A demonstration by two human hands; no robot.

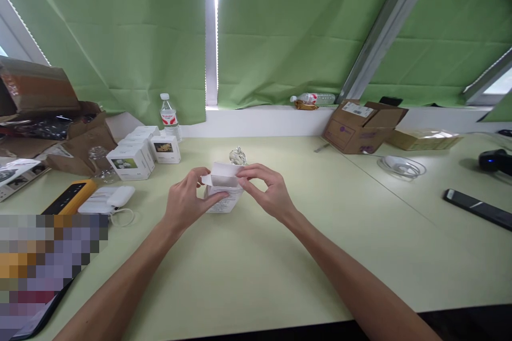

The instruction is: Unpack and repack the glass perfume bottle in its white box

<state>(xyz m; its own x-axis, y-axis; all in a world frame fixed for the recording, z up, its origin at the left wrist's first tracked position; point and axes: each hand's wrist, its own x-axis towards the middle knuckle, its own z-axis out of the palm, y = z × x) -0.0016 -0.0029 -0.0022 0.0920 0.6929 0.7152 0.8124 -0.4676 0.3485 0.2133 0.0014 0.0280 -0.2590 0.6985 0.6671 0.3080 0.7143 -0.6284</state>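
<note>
White card, is that what both hands are on?

Yes, a small open box [222, 203] held between them, straight ahead of the person. The left hand [188, 197] pinches its left edge, and the right hand [266, 192] curls over a raised flap [224, 169]. Neither hand is clenched or released.

Which way does it run?

Its long side points away from the person, with both hands about equally near.

And beyond?

A clear glass figure [238, 156] sits just past the hands. Small white boxes [130, 162] stand farther off to the left hand's side, and a brown carton [360, 127] lies well beyond the right hand.
</note>
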